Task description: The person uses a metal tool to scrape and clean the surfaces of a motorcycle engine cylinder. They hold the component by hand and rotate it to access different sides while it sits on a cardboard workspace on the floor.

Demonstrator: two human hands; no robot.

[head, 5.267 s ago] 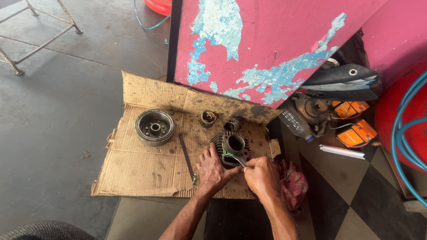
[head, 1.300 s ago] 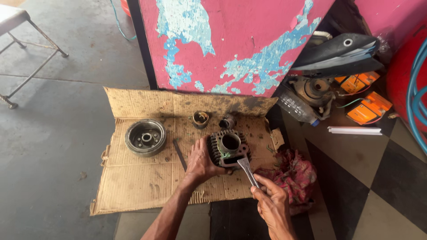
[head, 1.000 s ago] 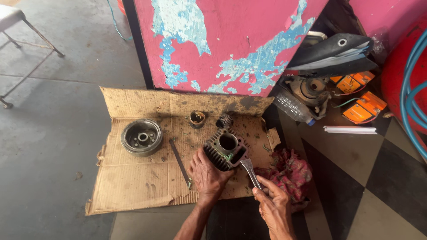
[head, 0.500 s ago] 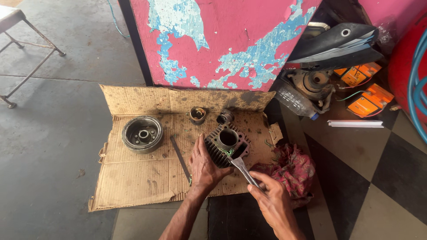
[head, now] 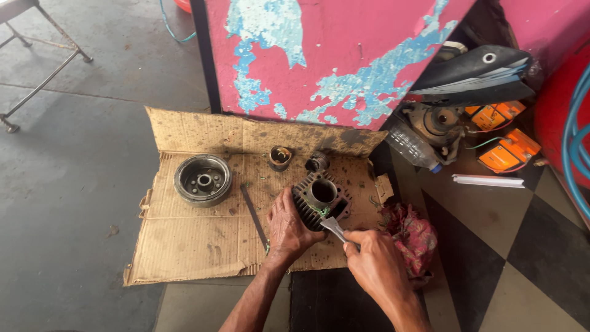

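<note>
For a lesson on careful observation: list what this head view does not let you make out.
- Scraper handle: hidden inside the right hand.
- Near side of the cylinder: covered by the left hand.
- Rag: partly behind the right hand.
- Stand: cut off by the left edge.

Two orange boxes (head: 501,132) with dark labels sit right of the pink wall (head: 369,49). A clear plastic bottle (head: 413,145) lies beside them.

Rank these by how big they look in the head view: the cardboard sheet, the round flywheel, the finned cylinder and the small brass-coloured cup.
1. cardboard sheet
2. round flywheel and finned cylinder: look alike, the cylinder partly hidden by the left hand
3. small brass-coloured cup
</note>
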